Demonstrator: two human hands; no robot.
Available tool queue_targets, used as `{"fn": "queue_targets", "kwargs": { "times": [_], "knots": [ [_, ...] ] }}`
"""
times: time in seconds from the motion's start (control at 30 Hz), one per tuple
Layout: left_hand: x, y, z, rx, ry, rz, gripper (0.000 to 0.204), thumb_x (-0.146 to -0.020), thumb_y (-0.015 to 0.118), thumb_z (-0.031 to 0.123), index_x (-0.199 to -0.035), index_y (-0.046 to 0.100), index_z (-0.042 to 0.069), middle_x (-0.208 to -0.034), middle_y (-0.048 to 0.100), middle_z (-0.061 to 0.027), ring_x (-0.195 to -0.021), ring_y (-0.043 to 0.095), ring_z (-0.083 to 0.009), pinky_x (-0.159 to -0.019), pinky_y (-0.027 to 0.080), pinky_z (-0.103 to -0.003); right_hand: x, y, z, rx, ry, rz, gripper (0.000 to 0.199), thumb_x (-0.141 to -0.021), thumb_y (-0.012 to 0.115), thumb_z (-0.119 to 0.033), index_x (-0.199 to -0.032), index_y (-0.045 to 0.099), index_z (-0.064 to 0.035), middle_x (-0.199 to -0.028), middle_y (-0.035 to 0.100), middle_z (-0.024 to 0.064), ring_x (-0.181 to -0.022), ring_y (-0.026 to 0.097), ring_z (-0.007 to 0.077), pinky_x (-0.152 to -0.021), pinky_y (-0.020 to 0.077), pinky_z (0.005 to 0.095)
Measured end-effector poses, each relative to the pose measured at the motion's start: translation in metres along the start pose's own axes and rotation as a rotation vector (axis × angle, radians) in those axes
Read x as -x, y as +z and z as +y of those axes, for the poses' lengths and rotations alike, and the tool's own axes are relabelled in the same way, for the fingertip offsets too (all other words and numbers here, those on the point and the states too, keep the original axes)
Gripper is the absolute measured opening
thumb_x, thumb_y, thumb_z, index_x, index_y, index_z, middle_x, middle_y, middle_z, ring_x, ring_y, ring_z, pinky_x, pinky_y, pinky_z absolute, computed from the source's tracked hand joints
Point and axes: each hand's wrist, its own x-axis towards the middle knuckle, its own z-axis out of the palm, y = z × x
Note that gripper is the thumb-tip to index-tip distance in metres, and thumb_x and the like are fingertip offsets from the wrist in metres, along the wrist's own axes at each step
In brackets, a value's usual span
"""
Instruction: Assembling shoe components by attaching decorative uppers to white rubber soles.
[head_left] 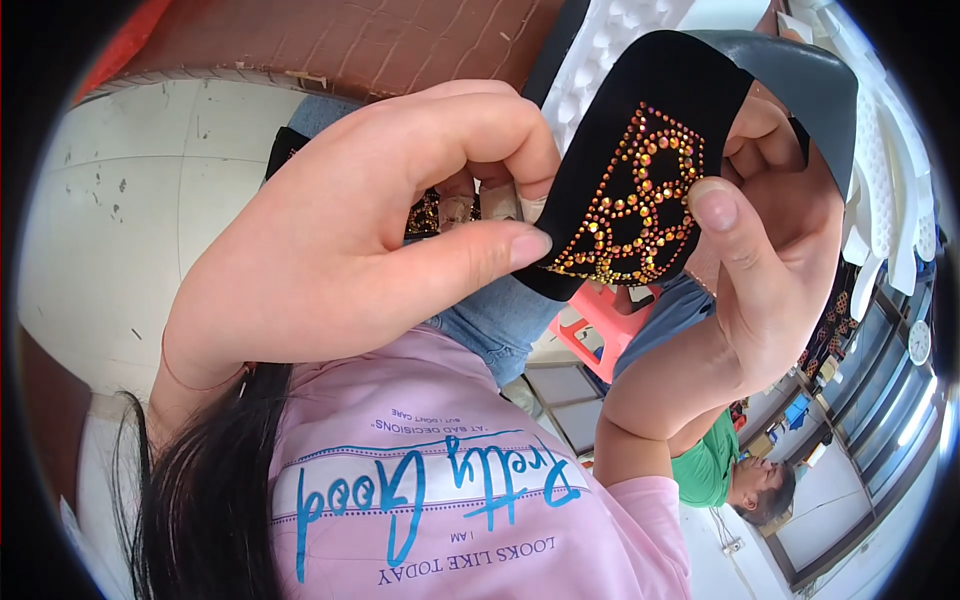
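A wide black strap (640, 90), curved and set with orange-gold rhinestones in a looping pattern, is held up between both my hands. At its lower left corner my left hand (330, 220) pinches the edge between thumb and fingers; pale tape shows on some of these fingertips. My right hand (750, 270) grips the other end, its thumb pressed beside the stones and its fingers curled behind the strap. Another black piece with gold stones (425, 215) lies on my lap, partly hidden by my left hand.
White bumpy trays (610, 60) stand beyond the strap, near a smooth dark grey shape (825, 95). A reddish-brown surface (430, 45) spans the top. There is a pink stool (600, 325) below the strap. A person in green (710, 465) is at lower right.
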Motion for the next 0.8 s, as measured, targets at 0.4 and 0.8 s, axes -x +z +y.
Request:
{"fn": "queue_targets", "kwargs": {
  "times": [0.4, 0.8],
  "knots": [
    [0.000, 0.002, 0.012, 0.140, -0.106, -0.008, 0.029, -0.077, 0.063, 0.005, -0.103, 0.049, 0.003, -0.099, 0.049, -0.0041, -0.081, 0.042, -0.0114, -0.073, 0.034, -0.022, -0.004, 0.009, -0.002, -0.083, 0.022, 0.097, 0.077, -0.075, 0.063, 0.005, -0.144, 0.030, 0.0010, -0.118, 0.057, 0.0209, -0.102, 0.060, 0.0262, -0.090, 0.0471, 0.0299],
    [-0.051, 0.009, 0.026, -0.333, 0.381, 0.547, 0.087, -0.068, 0.079, 0.012, -0.139, 0.029, 0.002, -0.137, 0.041, -0.0153, -0.121, 0.044, -0.0281, -0.102, 0.035, -0.036, -0.050, -0.021, -0.022, 0.377, -0.403, 0.238, 0.077, -0.071, 0.072, -0.006, -0.140, 0.038, 0.0013, -0.137, 0.047, 0.0196, -0.118, 0.053, 0.0291, -0.102, 0.0396, 0.0370]
  ]
}}
